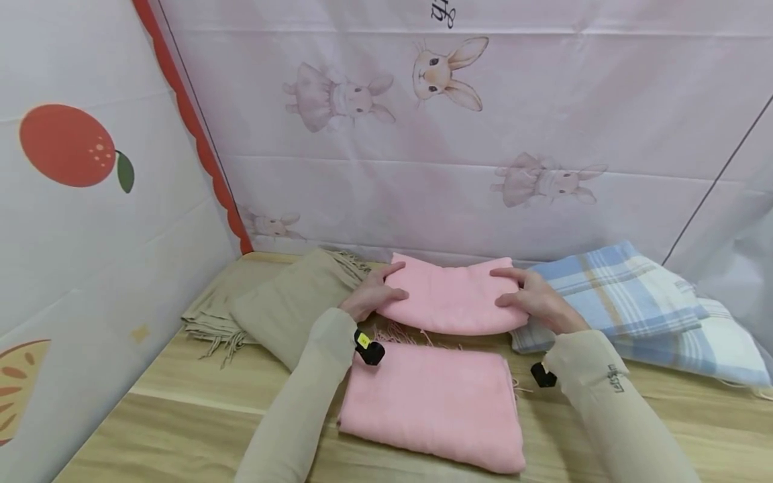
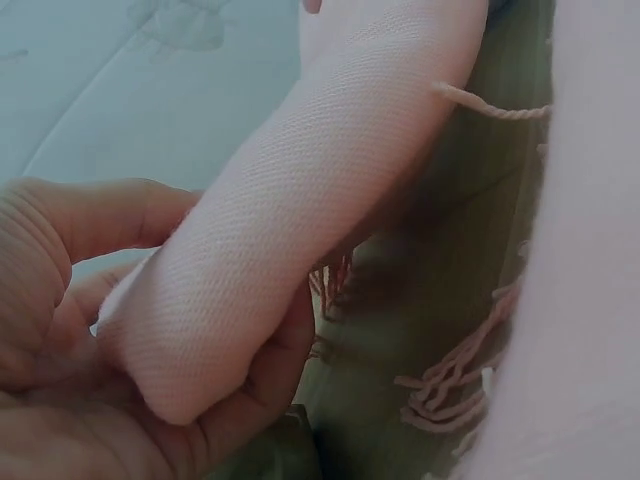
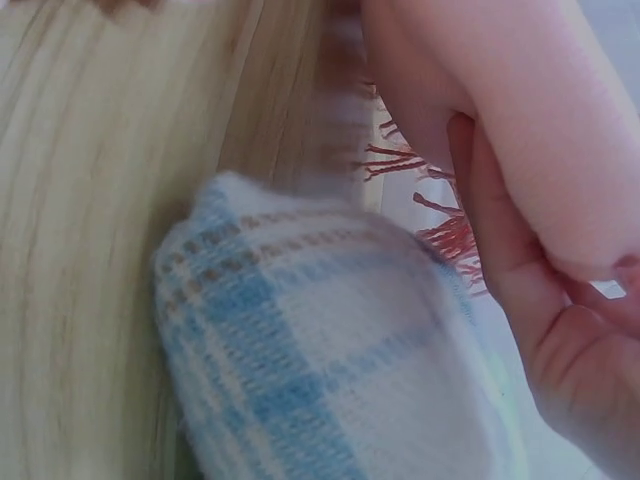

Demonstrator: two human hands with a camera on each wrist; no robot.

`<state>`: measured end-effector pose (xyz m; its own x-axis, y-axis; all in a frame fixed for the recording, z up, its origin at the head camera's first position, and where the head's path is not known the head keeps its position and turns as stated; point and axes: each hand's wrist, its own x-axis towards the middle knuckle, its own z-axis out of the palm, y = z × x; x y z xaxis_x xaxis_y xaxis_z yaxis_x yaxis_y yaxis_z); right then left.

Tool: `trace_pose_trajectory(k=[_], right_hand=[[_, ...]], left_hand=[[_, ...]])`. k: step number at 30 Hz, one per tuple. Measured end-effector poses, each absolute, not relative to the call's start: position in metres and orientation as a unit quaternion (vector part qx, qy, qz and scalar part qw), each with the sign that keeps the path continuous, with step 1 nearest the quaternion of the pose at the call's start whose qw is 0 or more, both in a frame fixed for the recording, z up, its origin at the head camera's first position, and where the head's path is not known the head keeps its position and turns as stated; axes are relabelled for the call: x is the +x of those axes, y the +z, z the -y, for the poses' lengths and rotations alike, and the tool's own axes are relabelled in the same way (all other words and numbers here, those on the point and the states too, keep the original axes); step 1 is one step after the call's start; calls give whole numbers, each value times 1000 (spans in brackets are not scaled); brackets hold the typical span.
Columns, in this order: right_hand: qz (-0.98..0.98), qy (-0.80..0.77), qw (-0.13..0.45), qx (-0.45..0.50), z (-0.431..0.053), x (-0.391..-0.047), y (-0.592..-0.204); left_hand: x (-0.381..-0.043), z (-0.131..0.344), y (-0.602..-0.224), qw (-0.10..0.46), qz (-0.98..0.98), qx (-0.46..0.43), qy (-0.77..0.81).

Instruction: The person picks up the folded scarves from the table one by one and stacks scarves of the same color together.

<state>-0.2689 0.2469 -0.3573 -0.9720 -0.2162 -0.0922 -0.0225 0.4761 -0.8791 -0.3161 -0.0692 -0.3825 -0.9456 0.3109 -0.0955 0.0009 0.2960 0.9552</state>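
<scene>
A pink rabbit-print backdrop (image 1: pixel 447 201) edges the wood-grain counter (image 1: pixel 187 396). Your left sleeve (image 1: pixel 304 402) hides part of the folded beige fabric (image 1: pixel 284 302). The fingers of your left hand (image 1: pixel 371 295) and right hand (image 1: pixel 537 298) grasp both ends of the folded pink cloth (image 1: pixel 453 302), beyond a flat pink bundle (image 1: pixel 431 402) with wood either side; your right hand covers some blue-white plaid fabric (image 1: pixel 610 288).

Lettering (image 1: pixel 614 378) on the right sleeve (image 1: pixel 628 422), script (image 1: pixel 443 14) on the backdrop (image 1: pixel 435 141) and a yellow label (image 1: pixel 364 340) are illegible.
</scene>
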Motion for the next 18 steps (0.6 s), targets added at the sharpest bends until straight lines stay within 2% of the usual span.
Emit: trace_pose_trajectory(k=[18], right_hand=[[-843, -522, 90, -95, -249, -254, -353]], left_hand=[[-297, 80, -376, 121, -792, 121, 586]])
